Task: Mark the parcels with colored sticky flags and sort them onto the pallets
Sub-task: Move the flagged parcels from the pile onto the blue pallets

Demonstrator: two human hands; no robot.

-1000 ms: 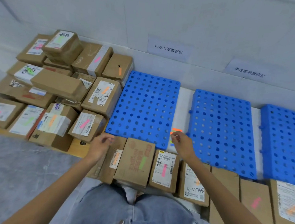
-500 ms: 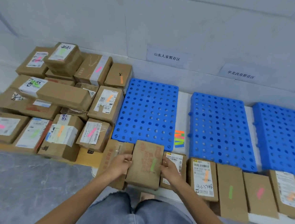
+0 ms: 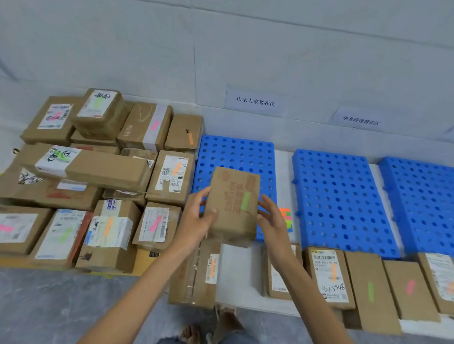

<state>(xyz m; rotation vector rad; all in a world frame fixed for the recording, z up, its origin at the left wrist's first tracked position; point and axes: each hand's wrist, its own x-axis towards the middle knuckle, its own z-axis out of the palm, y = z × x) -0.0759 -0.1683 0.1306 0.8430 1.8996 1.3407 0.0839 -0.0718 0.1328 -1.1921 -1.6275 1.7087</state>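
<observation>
Both hands on parcel (image 3: 231, 207) (green flag (image 3: 245, 201)) | left hand (image 3: 196, 223) grips edge | right hand (image 3: 274, 224) presses, fingers straight

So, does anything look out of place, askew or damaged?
Nothing looks damaged. The sticky flag pad lies loose on the white strip beside the leftmost pallet. At left, a long parcel lies askew across others. The left hand grips a green-flagged parcel; the right hand touches it.

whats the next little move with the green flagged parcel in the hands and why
Probably lower the parcel onto the leftmost blue pallet. It already carries a green flag, the left hand grips it and the right hand steadies it just above that pallet's near end. Which pallet green belongs on isn't shown.
</observation>
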